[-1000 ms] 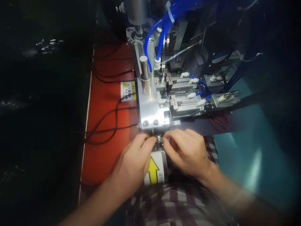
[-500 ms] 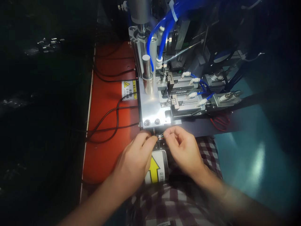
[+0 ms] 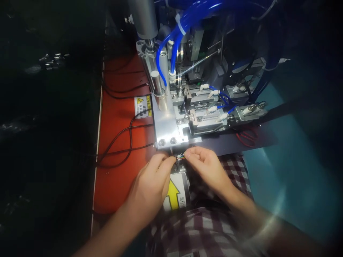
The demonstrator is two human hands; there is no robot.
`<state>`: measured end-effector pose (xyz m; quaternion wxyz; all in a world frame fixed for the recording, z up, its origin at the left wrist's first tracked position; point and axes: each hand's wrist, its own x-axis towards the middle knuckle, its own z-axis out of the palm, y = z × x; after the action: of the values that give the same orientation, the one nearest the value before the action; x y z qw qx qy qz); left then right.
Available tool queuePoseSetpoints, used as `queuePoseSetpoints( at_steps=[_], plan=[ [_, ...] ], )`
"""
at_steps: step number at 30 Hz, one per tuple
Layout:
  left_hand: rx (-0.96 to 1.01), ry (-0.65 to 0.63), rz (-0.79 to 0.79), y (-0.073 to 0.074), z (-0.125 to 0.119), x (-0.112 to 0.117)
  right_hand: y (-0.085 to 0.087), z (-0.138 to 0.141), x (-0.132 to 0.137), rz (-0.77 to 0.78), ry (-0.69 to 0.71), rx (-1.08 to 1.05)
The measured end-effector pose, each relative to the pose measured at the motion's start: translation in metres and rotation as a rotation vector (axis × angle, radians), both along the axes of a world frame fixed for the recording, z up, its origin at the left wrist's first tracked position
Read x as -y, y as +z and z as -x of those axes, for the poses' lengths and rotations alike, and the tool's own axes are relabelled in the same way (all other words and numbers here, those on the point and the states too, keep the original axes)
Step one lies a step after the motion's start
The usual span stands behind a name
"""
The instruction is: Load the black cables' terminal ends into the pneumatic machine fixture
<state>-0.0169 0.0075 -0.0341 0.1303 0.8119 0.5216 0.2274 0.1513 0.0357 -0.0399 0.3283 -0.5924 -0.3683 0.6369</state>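
Now, head view: both hands meet at the near edge of a machine, right under its aluminium plate [image 3: 166, 125].
Left side: the left hand [image 3: 151, 182] has thumb and forefinger pressed together on the left end of the fine coloured wires [image 3: 181, 156], its other fingers curled under.
Right side: the right hand [image 3: 207, 167] pinches the same wires from the right with its fingertips, knuckles up, the hand loosely fisted.
Where the wires are: a tiny fan of strands between the two pinches, just below the plate's two bolts and just above the yellow arrow label [image 3: 173, 194].
Doing it well, as I judge: keep both pinches close to the strand tips, hold the fan flat so no strand crosses another, and go light on the pressure, because these strands look fragile.
Holders: no tray or bin shows. The nearest thing to one is the dark fixture [image 3: 182, 166] under the wires, and the fingers hide what sits in it.
Machine: blue hoses [image 3: 163, 53] loop down to fittings, and air cylinders [image 3: 206, 107] lie to the right of the plate.
Left of the plate: an orange panel [image 3: 118, 175] crossed by black cables [image 3: 125, 139], with a warning sticker [image 3: 143, 106] beside the plate.
Near edge: checked cloth [image 3: 187, 228] lies under the forearms.
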Motion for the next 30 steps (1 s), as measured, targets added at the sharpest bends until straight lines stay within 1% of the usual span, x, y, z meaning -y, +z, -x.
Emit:
queuePoseSetpoints(
  at_steps=[4,7,12,16,22,26,28,30],
  plan=[
    [-0.001,-0.001,0.011,0.0004,-0.0007,-0.0005,0.0001,-0.0056,0.0005,-0.012,0.035,-0.054],
    [0.006,-0.001,-0.003,0.0005,-0.0014,-0.0006,0.0003,-0.0045,-0.0005,0.004,0.047,-0.08],
    [0.008,-0.006,-0.018,0.0014,-0.0019,-0.0006,-0.0026,-0.001,-0.0022,0.045,0.022,-0.125],
    [0.006,-0.006,-0.007,0.0015,-0.0017,-0.0006,-0.0049,-0.0029,-0.0008,0.054,0.037,-0.154],
    [0.002,0.001,-0.009,0.0006,-0.001,-0.0006,-0.0056,-0.0054,0.0006,0.002,0.072,-0.119],
    [-0.011,0.004,-0.012,0.0011,-0.001,-0.0014,-0.0068,-0.0086,0.002,-0.034,0.042,-0.071],
    [-0.012,0.0,-0.008,0.0013,-0.0012,-0.0014,-0.0079,-0.01,0.0042,-0.078,0.026,-0.034],
    [-0.012,-0.001,-0.003,0.0013,-0.0014,-0.0013,-0.0089,-0.0099,0.007,-0.161,0.029,0.02]
  ],
)
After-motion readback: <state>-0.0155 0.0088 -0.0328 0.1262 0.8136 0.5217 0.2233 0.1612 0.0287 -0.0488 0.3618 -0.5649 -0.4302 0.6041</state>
